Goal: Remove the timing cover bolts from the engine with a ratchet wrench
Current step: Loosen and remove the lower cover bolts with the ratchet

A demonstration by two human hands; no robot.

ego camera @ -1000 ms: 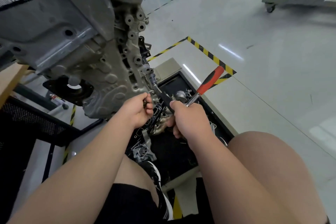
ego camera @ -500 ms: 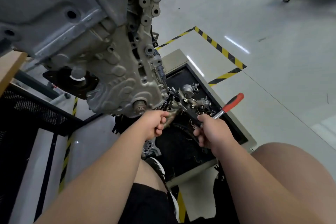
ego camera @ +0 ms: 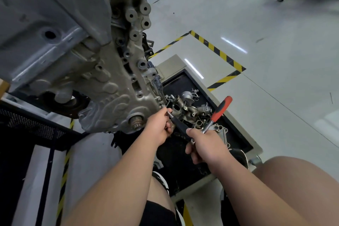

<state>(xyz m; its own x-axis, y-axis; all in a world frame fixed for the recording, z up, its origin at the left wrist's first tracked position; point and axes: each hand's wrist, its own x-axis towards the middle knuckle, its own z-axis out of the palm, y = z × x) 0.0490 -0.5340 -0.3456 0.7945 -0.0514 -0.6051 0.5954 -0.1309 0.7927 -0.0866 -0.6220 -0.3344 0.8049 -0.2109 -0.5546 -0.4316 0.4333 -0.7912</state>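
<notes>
Engine [ego camera: 55, 24] hangs at upper left, timing cover [ego camera: 113, 101] on its near end. Parts tray [ego camera: 171, 63] sits on the floor below and to the right, with loose metal parts [ego camera: 189, 110] heaped at its far end. Left hand [ego camera: 158, 127] is at the cover's lower right corner, fingers curled round a black bar [ego camera: 178, 124]. Right hand [ego camera: 207, 147] grips the head end of the ratchet wrench [ego camera: 218, 113] — red handle points far-right. Bolt is hidden under the left hand.

Tray [ego camera: 171, 64] w/ loose metal parts [ego camera: 189, 111]
</notes>
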